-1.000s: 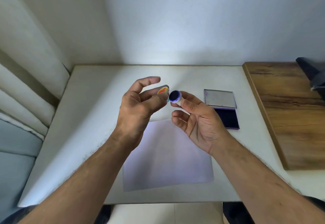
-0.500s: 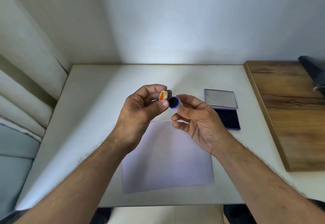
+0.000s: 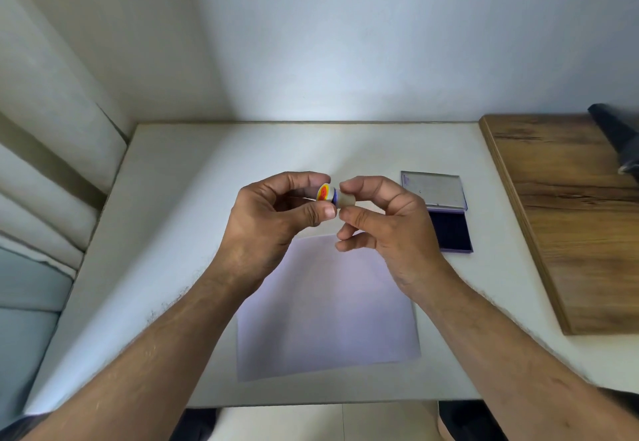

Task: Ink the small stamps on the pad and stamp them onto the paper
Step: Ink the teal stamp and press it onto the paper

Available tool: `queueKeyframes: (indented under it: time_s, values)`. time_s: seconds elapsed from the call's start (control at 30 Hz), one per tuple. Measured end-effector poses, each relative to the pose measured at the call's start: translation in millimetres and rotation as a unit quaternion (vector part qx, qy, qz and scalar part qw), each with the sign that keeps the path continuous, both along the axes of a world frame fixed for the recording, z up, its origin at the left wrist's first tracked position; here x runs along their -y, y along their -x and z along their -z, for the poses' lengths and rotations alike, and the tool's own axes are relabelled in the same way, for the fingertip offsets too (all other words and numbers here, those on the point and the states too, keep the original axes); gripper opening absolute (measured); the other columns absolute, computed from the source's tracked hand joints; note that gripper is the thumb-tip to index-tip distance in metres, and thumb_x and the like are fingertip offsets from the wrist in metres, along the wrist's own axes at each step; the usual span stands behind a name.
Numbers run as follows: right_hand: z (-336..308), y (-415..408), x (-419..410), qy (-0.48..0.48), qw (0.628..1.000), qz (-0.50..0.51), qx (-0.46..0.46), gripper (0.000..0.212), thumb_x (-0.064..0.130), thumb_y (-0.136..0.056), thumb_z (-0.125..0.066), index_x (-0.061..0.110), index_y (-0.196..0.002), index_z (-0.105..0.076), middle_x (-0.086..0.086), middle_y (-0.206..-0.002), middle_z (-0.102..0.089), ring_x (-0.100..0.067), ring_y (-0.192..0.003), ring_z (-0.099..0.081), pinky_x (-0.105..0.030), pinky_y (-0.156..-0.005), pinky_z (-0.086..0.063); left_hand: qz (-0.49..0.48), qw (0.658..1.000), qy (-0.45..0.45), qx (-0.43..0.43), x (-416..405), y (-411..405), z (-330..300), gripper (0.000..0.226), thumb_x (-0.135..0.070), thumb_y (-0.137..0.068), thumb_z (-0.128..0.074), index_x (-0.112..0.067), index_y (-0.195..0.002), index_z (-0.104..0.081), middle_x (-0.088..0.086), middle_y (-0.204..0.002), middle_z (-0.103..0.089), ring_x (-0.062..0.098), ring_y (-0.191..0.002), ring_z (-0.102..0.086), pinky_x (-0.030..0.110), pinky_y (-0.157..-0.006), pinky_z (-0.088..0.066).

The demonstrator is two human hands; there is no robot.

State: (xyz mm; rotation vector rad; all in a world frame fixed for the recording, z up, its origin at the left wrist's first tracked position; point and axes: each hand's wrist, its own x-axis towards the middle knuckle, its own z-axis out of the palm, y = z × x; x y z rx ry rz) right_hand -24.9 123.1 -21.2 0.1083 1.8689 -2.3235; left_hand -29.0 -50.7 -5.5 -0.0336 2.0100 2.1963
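1. The paper (image 3: 326, 305), a flat pale sheet at lower centre of the counter (image 3: 179, 233), bore no print.
2. Above it, the left hand (image 3: 273, 219) and right hand (image 3: 383, 222) had closed together; the cap (image 3: 324, 193), a colourful disc, now met the small cylindrical stamp (image 3: 344, 200), each pinched in fingertips, so recapping seemed likely.
3. The pad (image 3: 449, 229) lay open at right, dark and matte.

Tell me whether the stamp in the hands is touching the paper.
Apart. The head view shows the small stamp pinched between the left hand and right hand, held up over the table with the paper lying flat below.
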Motion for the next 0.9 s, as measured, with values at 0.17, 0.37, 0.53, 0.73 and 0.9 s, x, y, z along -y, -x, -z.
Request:
queueKeyframes:
  time_s: [0.17,0.37,0.53,0.73,0.9]
  values:
    - [-2.2,-9.3,6.4,-0.191,0.971,0.066,-0.132,0.024,0.002,-0.081,-0.075,0.024,-0.092,-0.073,0.011,-0.089,-0.071,-0.017,-0.06,-0.064,-0.021,-0.053,-0.056,-0.011,1.0,0.005,0.012,5.9,2.9,-1.2,0.025,-0.018,-0.064,-0.083,-0.023,-0.088,-0.079,-0.001,-0.088,-0.078,0.008,-0.077,-0.072,0.014,-0.069,-0.053]
    - [-3.6,-8.8,4.9,-0.182,0.969,0.082,-0.143,0.021,0.005,-0.081,-0.077,0.023,-0.093,-0.074,0.008,-0.09,-0.072,-0.015,-0.061,-0.065,-0.019,-0.052,-0.055,-0.011,0.999,-0.028,0.029,6.7,4.0,2.0,0.026,-0.016,-0.066,-0.08,-0.019,-0.092,-0.079,0.001,-0.085,-0.077,0.012,-0.072,-0.069,0.019,-0.074,-0.054]
    - [2.5,-8.6,1.5,-0.281,0.92,0.102,-0.254,0.018,0.013,-0.082,-0.078,0.021,-0.098,-0.074,0.019,-0.095,-0.073,-0.016,-0.059,-0.062,-0.028,-0.056,-0.057,0.012,0.997,-0.053,0.05,8.5,4.3,4.4,0.032,-0.016,-0.067,-0.08,-0.009,-0.099,-0.077,0.008,-0.084,-0.074,0.019,-0.067,-0.064,0.026,-0.076,-0.055]
    - [5.6,-7.2,-2.2,-0.364,0.844,0.101,-0.381,0.02,0.007,-0.081,-0.08,0.01,-0.101,-0.075,0.004,-0.1,-0.075,0.016,-0.073,-0.055,-0.008,-0.069,-0.046,0.036,0.998,-0.042,0.038,13.8,5.9,3.4,0.025,-0.015,-0.069,-0.081,-0.012,-0.093,-0.078,0.011,-0.092,-0.076,0.024,-0.08,-0.07,0.025,-0.076,-0.056]
    - [-3.7,-7.6,-1.0,-0.235,0.945,0.058,-0.218,0.024,0.013,-0.079,-0.08,0.021,-0.101,-0.078,0.004,-0.075,-0.074,-0.015,-0.052,-0.062,-0.024,-0.053,-0.056,0.039,0.999,-0.021,0.016,15.3,4.1,3.0,0.02,-0.01,-0.069,-0.081,-0.014,-0.088,-0.077,0.014,-0.095,-0.076,0.039,-0.09,-0.07,0.03,-0.078,-0.057]
